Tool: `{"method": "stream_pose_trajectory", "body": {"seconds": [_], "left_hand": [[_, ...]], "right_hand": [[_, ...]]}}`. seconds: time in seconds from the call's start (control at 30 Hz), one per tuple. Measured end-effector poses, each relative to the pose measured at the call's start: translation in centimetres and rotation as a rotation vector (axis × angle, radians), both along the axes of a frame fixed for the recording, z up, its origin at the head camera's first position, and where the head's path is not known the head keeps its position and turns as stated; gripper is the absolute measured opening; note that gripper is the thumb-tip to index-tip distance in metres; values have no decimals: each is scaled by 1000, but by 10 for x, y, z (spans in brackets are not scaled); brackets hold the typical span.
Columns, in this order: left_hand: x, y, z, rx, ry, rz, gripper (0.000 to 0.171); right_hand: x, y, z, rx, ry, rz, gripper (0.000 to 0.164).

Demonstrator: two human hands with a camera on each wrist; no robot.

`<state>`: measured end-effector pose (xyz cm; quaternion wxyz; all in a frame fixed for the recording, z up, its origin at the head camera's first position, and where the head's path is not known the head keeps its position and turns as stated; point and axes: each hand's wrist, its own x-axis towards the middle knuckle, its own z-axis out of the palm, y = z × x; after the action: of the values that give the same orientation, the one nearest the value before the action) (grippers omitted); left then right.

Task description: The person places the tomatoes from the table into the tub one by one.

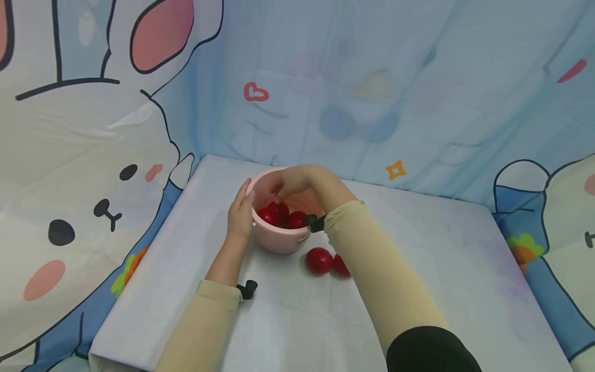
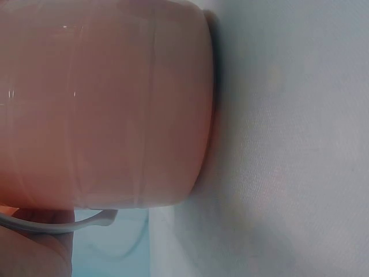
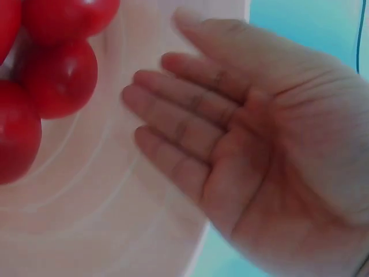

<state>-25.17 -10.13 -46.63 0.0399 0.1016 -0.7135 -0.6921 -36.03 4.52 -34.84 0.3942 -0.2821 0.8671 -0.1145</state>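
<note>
A pink bucket (image 1: 279, 241) stands on the white-covered table. My left hand (image 1: 239, 216) holds its left side, fingers along the outer wall and thumb at the rim. In the left wrist view the bucket wall (image 2: 115, 104) fills the left half, with a pale handle (image 2: 63, 224) beside part of the hand. My right hand (image 1: 297, 180) reaches over the rim into the bucket. Its wrist view shows the palm (image 3: 248, 144) bare and the fingers loosely spread, apart from several glossy red tomato-like fruits (image 3: 62, 79) inside. Two more red fruits (image 1: 319, 261) lie on the table.
The white tabletop (image 1: 288, 325) extends around the bucket, its far edge meeting a blue patterned cloth (image 1: 418, 103). A cloth printed with a rabbit (image 1: 83, 170) hangs at the left. My right sleeve (image 1: 386, 268) partly covers the rightmost table fruit (image 1: 341, 265).
</note>
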Motion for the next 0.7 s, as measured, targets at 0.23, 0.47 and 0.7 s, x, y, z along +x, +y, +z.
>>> {"method": "stream_pose_trajectory", "body": {"seconds": [0.23,0.47,0.7], "left_hand": [[1,1,0,-4,18,6,47],[-1,0,0,-20,26,0,47],[-3,-6,-1,-14,23,7,47]], "right_hand": [[6,34,21,-83,182,51,50],[16,99,32,-235,288,-69,46],[37,158,7,-247,335,-186,53]]}}
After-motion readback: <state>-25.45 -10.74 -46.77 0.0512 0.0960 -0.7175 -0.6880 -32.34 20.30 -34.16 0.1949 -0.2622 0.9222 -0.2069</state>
